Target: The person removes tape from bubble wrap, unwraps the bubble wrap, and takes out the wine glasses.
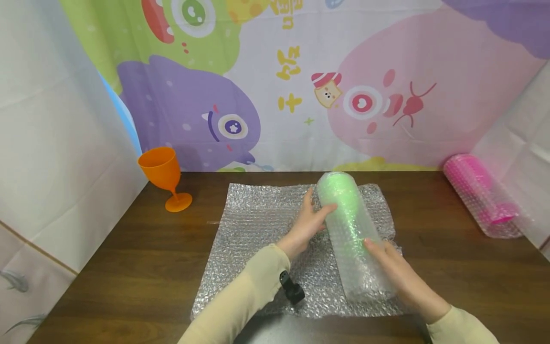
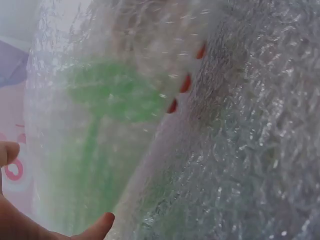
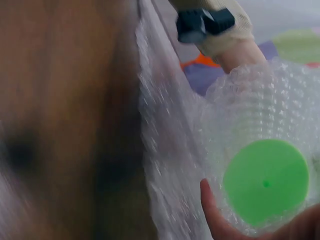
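A light-green goblet [image 1: 342, 196] lies inside a clear roll of bubble wrap [image 1: 356, 267], tilted over a flat sheet of bubble wrap [image 1: 253, 239]. Its round green base [image 3: 266, 182] shows at the near end in the right wrist view. My right hand [image 1: 393, 267] grips the roll's near part, thumb on top; red-nailed fingertips [image 2: 185, 83] curl round its side in the left wrist view. At the far end my left hand [image 1: 306, 222] touches the roll's left side, thumb on the wrap and a straight finger pointing away.
An orange goblet [image 1: 161, 169] stands unwrapped at the back left of the brown table [image 1: 142, 277]. At the back right lies a pink goblet [image 1: 477, 177] rolled in bubble wrap. A cartoon-printed cloth [image 1: 292, 134] hangs behind the table, with pale walls at both sides.
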{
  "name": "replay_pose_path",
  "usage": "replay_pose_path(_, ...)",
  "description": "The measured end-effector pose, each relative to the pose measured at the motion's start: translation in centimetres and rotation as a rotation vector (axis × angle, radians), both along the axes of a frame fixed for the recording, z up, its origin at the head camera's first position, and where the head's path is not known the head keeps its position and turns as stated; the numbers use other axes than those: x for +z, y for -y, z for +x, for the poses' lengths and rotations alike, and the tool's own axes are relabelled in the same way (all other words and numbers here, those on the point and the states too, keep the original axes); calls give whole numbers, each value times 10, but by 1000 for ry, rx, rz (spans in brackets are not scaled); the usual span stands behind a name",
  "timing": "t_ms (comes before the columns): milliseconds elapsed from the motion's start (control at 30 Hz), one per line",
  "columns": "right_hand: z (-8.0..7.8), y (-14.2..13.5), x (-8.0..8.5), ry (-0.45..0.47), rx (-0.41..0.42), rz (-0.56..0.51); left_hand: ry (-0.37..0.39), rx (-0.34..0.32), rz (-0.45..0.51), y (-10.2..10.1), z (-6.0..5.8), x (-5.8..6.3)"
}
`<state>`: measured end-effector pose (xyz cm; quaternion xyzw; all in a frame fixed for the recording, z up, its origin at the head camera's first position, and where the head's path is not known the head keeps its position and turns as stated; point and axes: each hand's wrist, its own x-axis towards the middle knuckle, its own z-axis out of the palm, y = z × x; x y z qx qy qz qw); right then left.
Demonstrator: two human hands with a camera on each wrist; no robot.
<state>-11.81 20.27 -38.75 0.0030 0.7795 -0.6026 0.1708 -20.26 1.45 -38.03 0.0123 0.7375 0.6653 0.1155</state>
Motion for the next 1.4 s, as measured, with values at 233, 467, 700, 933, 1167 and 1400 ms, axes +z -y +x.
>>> replay_pose_path(233, 5, 13, -4, -5, 55, -120, -43, 30, -142, 1, -2, 3)
replay_pose_path(467, 10, 15, -2, -1, 61, 91, -175, 4, -372, 2, -3, -1)
replay_pose_path(700, 10, 18, -1, -45, 88, 219, -314, -25, -486, 6, -2, 0)
replay_pose_path(933, 0, 14, 4, -49, 159, 363, -386, -78, -641, 13, -5, 8)
replay_pose_path(1167, -26, 9, 22, -32, 287, 417, -398, -129, -824, 13, -5, 19)
replay_pose_path(1400, -52, 19, 30, -127, 215, 370, -386, -121, -829, 14, -6, 18)
